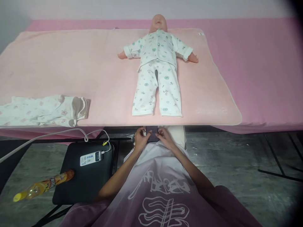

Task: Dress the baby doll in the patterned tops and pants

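Both my hands hold a dark phone (152, 133) low in front of me, just below the table edge. My left hand (141, 140) grips its left side with the fingers curled around it, and my right hand (165, 139) grips its right side the same way. On the table a baby doll (157, 67) in white patterned pyjamas lies on its back on a pale pink blanket (82, 69), arms spread, feet toward me. It lies beyond my hands, untouched.
A folded set of white patterned baby clothes (44, 110) lies at the blanket's left front edge. Beside me on the left, a black stool (78, 186) carries a power bank (91, 157) with a white cable (47, 135). A yellow drink bottle (41, 187) overhangs its left edge.
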`<state>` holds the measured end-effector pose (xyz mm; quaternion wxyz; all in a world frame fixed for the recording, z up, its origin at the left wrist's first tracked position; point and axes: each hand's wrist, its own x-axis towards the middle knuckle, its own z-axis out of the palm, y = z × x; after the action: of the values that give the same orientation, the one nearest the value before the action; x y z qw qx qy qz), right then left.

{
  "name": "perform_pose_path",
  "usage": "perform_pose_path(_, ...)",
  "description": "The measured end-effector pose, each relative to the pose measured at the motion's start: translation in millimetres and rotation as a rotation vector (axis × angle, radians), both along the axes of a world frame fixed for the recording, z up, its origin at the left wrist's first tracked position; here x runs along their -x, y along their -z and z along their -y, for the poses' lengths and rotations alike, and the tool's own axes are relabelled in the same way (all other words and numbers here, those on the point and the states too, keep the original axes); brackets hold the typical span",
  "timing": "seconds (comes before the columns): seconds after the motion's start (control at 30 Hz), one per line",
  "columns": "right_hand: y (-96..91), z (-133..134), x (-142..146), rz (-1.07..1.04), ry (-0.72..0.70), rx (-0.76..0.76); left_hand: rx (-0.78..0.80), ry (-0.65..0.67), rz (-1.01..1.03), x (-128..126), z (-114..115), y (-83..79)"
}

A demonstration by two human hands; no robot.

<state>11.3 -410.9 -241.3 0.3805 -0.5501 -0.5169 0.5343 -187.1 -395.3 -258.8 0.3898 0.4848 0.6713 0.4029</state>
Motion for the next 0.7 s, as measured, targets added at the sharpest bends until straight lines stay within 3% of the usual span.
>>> perform_pose_path(0.33,-1.2,-2.7,8.9,0.089,0.058,0.015,0.014,0.05,0.259,14.3,6.0,-7.7)
perform_pose_path(0.53,-1.9,-9.0,18.7,0.25,0.112,-0.001,0.029,0.117,0.199,21.6,11.7,-7.7)
perform_pose_path(0.7,1.1,-5.7,14.8,0.148,0.103,-0.029,0.001,0.126,0.175,22.2,13.4,-7.4)
